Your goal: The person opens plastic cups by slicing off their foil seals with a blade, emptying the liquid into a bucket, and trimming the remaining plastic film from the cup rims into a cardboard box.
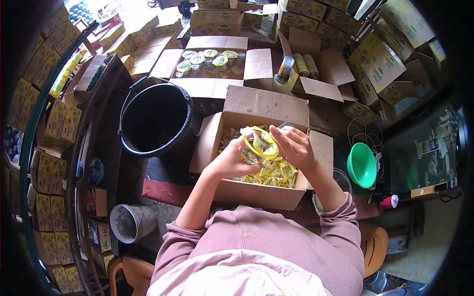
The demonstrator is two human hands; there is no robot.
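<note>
My left hand [229,160] is wrapped round a clear jar with a yellow rim [266,154], tilted so that its mouth faces me. Small wrapped packets in yellow and white show inside it. Close against the jar's right side is my right hand [295,147], its thumb and fingers bent. A thin greyish edge shows behind those fingers, but what it belongs to is hidden. Both hands are above an open cardboard box [266,195], where many yellow packets [276,176] lie in a heap.
A black bucket [157,118] stands left of the box. Behind is a carton of lidded jars [210,61]. A green bowl [362,165] sits at right, near a glass panel [424,153]. A grey bucket [132,223] stands lower left. Stacked cartons [52,212] line the left side.
</note>
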